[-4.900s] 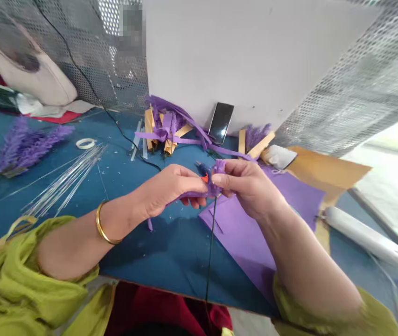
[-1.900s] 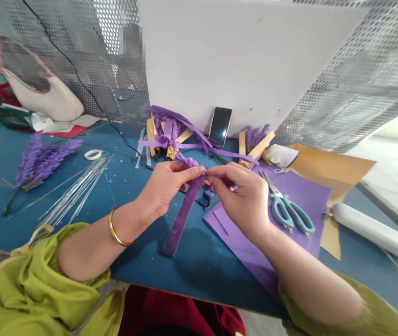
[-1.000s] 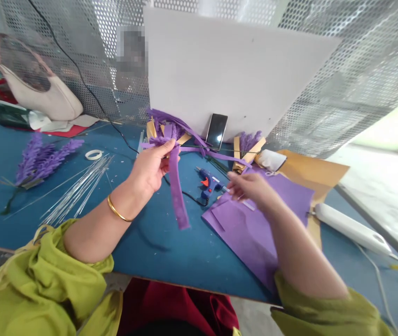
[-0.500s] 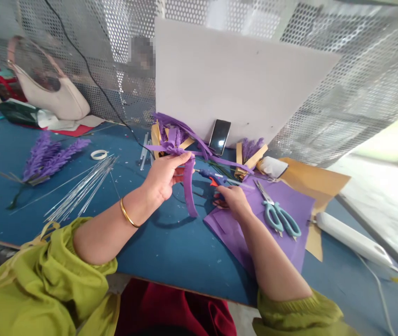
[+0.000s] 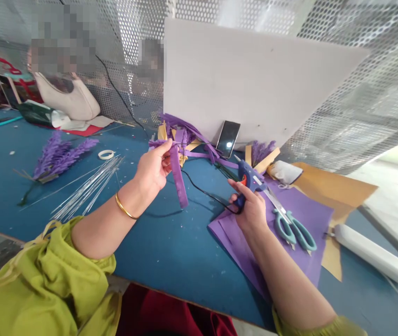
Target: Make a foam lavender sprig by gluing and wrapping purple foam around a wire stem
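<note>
My left hand [image 5: 153, 168] pinches a purple fringed paper strip [image 5: 178, 179] near its upper end, and the strip's long tail hangs down over the table. A thin stem seems to run from the pinch, but its detail is too small to tell. My right hand [image 5: 251, 205] is wrapped around the handle of a blue glue gun [image 5: 249, 175] with an orange trigger. The gun's nozzle points up and to the left, apart from the strip. Under my right forearm lie purple sheets [image 5: 233, 242], with teal-handled scissors [image 5: 291, 228] on top.
Finished purple lavender stems [image 5: 53, 158], a tape roll [image 5: 106, 154] and thin wires [image 5: 90, 189] lie at left. A phone [image 5: 228, 138] leans on the white board [image 5: 247, 84]. Brown paper [image 5: 338, 184] and a white tool [image 5: 370, 247] lie at right. The gun's black cord [image 5: 205, 192] crosses the table.
My right hand has drawn the glue gun away from the strip, to the right, and turned its nozzle upward. My left hand has moved slightly left with the strip. The view has shifted a little.
</note>
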`<state>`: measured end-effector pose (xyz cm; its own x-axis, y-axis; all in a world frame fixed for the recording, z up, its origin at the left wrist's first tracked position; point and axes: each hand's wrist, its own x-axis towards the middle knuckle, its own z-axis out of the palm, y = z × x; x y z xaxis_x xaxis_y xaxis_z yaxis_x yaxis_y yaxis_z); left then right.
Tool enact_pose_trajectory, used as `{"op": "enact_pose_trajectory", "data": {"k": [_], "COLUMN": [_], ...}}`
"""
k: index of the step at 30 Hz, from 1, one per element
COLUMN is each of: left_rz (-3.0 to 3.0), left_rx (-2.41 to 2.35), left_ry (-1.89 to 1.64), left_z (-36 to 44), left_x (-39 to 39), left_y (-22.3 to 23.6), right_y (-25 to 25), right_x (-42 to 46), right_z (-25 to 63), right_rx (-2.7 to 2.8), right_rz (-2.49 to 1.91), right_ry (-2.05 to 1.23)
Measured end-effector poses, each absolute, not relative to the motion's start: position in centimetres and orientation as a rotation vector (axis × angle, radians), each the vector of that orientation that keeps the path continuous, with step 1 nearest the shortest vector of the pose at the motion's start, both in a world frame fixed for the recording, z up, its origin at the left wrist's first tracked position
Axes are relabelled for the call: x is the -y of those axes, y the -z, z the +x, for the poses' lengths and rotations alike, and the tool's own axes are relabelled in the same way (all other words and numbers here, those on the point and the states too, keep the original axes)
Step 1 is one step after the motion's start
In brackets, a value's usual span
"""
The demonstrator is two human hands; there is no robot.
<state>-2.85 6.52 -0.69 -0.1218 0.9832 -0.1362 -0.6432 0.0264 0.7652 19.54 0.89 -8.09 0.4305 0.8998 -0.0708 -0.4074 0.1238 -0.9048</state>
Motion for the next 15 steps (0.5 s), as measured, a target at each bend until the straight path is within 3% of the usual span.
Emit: {"op": "enact_pose_trajectory", "data": {"k": [5,11,15], "left_rz": [0.504,0.531,0.640], "left_rx": [-0.837,-0.898,-0.886], "left_ry": [-1.593,-1.487,-1.354], "left_z": [-3.1,-2.1,-1.5], "left_x": [-6.8,-6.4,-5.8], "left_y": [1.0,1.3,1.6], "right_y": [7.9,6.9,7.3], "right_x": [-0.4,1.2,2.4], "right_z": [18.9,17.9,17.6], "right_rx": [0.758,1.017,1.354], "right_rz": [-1.035,-0.949,-1.033], "right_ry": [-0.701,-0.812,-0.647]}}
